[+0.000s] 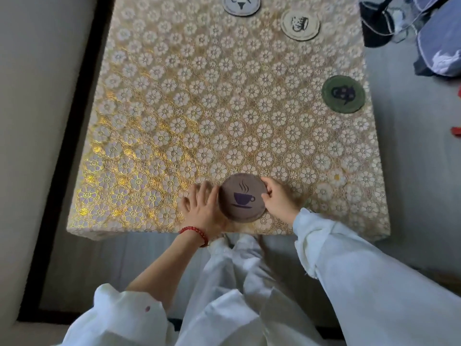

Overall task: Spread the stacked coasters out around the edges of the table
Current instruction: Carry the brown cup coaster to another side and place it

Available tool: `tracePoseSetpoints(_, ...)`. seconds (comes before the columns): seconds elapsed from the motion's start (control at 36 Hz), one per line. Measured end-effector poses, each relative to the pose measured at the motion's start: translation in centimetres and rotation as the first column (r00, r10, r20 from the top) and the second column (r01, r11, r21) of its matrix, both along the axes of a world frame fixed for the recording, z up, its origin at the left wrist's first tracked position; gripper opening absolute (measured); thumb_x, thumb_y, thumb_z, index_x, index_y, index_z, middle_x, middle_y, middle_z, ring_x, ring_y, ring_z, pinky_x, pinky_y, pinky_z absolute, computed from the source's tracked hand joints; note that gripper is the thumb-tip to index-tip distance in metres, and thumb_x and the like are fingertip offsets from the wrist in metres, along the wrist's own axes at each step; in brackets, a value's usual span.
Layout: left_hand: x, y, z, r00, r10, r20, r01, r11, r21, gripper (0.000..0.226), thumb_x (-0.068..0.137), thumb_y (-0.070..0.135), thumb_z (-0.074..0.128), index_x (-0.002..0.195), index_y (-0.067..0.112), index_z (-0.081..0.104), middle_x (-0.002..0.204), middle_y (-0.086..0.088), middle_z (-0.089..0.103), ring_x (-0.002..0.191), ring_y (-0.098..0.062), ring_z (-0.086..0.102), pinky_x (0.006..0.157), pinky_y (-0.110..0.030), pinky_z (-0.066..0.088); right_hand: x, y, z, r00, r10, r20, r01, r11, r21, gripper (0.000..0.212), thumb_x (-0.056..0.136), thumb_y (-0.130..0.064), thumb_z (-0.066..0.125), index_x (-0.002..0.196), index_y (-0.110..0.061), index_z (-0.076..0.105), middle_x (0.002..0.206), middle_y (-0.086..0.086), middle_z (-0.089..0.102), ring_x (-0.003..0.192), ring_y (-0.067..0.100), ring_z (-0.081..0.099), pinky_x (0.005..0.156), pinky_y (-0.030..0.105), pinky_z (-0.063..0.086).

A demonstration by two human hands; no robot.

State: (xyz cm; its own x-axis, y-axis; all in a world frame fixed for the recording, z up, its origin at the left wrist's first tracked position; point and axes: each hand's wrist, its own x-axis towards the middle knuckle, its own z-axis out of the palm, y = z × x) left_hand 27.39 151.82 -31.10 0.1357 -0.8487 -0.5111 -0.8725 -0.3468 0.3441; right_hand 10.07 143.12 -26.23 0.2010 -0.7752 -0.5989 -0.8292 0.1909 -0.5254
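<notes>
- Head view looks down on a table (154, 136) covered by a gold and white flowered cloth; the brown coaster (242, 197) printed with a steaming purple cup is the landmark for everything below.
- Brown coaster lies at the table's near edge, about midway along it, its near rim close to the drop; whether more coasters lie under it cannot be told.
- Left hand (202, 207) rests just left of the brown coaster, fingers spread and blurred, thumb side against its left rim; it is not closed on anything.
- Right hand (277, 197) sits just right of the brown coaster, fingers curled onto its right rim and pinching that edge.
- A red bead bracelet (195, 233) circles the left wrist, nearer than the brown coaster, just off the table edge.
- Green coaster (343, 94) lies far beyond and right of the brown coaster, hard by the right edge.
- Cream coaster (300, 24) lies farther still beyond it, near the right edge.
- Grey coaster (241, 4) sits straight beyond the brown coaster at the far end, cut by the frame.
- All cloth left of and beyond the brown coaster, along the left edge, is bare.
</notes>
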Motion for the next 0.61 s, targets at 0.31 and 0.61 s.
tracePoseSetpoints(0.31,-0.3,0.0,-0.6,0.996,-0.044,0.074,0.046,0.999,-0.027,0.095,0.068,0.055,0.061,0.138,0.033,0.0,0.154,-0.007,-0.01,0.139,-0.031,-0.017,0.108,-0.06,-0.011,0.8,0.0,-0.7,0.993,0.112,0.031,-0.11,0.993,-0.035,0.058,0.084,0.005,0.052,0.136,-0.011,0.031,0.132,0.017,0.032,0.126,0.03,0.037,0.112,0.038,0.028)
tracePoseSetpoints(0.61,-0.6,0.2,0.1,0.997,-0.009,0.074,0.012,0.999,-0.04,0.096,0.067,0.055,0.065,0.141,0.029,0.009,0.155,-0.008,-0.008,0.14,-0.03,-0.014,0.109,-0.055,-0.013,0.2,0.1,-1.3,0.989,0.139,0.045,-0.136,0.989,-0.059,0.061,0.084,0.003,0.053,0.138,-0.014,0.031,0.128,0.015,0.033,0.124,0.028,0.037,0.111,0.043,0.032)
